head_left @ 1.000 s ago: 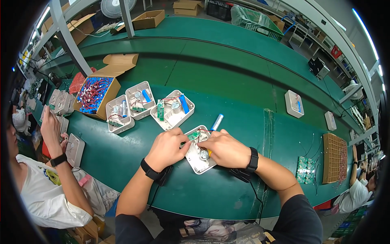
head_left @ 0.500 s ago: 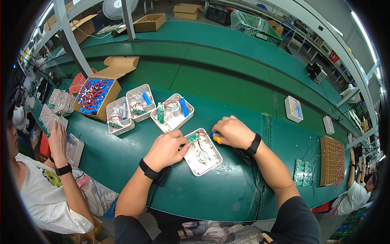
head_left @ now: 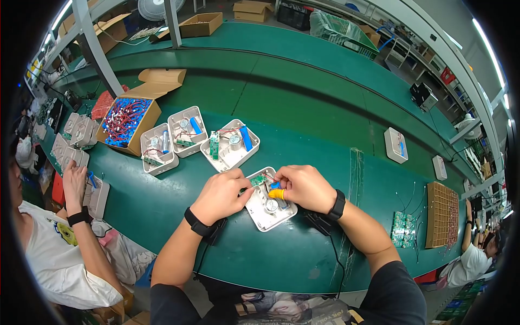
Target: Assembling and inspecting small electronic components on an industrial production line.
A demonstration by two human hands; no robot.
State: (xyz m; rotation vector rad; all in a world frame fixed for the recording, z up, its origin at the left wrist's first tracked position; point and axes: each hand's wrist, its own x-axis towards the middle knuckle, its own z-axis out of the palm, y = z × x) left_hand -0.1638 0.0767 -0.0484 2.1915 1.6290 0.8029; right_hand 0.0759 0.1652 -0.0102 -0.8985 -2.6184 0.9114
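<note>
Left hand point(head_left: 221, 196) pinches the small green circuit board point(head_left: 258, 179) at its fingertips. Right hand point(head_left: 304, 187), fingers curled together, yellow-capped thumb pressing inside the open white housing point(head_left: 269, 208) just beneath both hands.

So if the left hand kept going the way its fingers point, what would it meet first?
Probably the small green board in the open white case: the left hand points right and slightly up, fingertips at it. Just beyond is the right hand. Depth is unclear.
</note>
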